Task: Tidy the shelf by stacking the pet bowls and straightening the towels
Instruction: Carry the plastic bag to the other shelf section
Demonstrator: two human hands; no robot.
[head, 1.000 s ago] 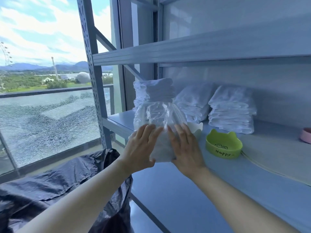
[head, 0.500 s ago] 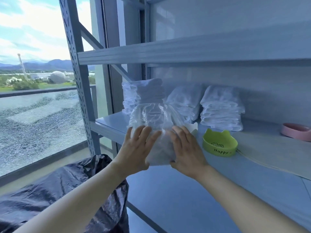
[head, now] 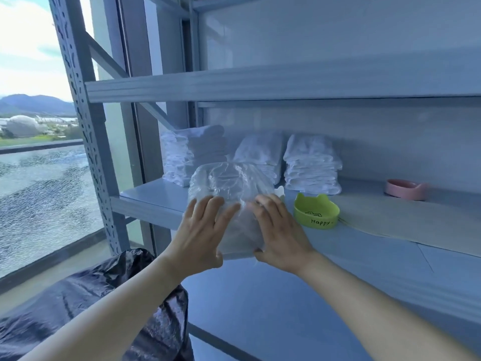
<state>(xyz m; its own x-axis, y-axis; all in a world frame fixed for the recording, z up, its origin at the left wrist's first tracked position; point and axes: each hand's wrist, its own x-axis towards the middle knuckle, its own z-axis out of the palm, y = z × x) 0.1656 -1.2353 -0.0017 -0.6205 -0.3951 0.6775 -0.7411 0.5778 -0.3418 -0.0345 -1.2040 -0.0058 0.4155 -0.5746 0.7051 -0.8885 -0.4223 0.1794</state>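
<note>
**Hold unchanged, pack drifting right along the shelf**

Nearest us, at the lower left of the frame, lies a black plastic bag (head: pixel 91 303), with both forearms reaching over it. Our left hand (head: pixel 203 238) and right hand (head: pixel 282 238) press flat against the front of the plastic-wrapped towel pack (head: pixel 229 183), fingers straight and spread. The right thumb seems tucked under the pack's lower edge, though we cannot be sure. Neither hand closes around anything.

Over the last second that hold has hardly altered. What has changed is the view, which has swung rightward, and the pack now sits before the gap between the left towel stack (head: pixel 192 152) and the middle stack (head: pixel 260 149), not squarely before the left one. Part of that may be our own head moving. We judge the towel-straightening step is still under way, with the bowls not yet stacked.

The pack stands between our palms, at the front edge of the shelf (head: pixel 145 204), centre frame. A white bowl (head: pixel 280 191) peeks out just behind its right side, and the green bowl (head: pixel 316 212) sits beside that. Farther back stands the right stack (head: pixel 311 165), and the pink bowl (head: pixel 404 189) is well apart at the right.
</note>
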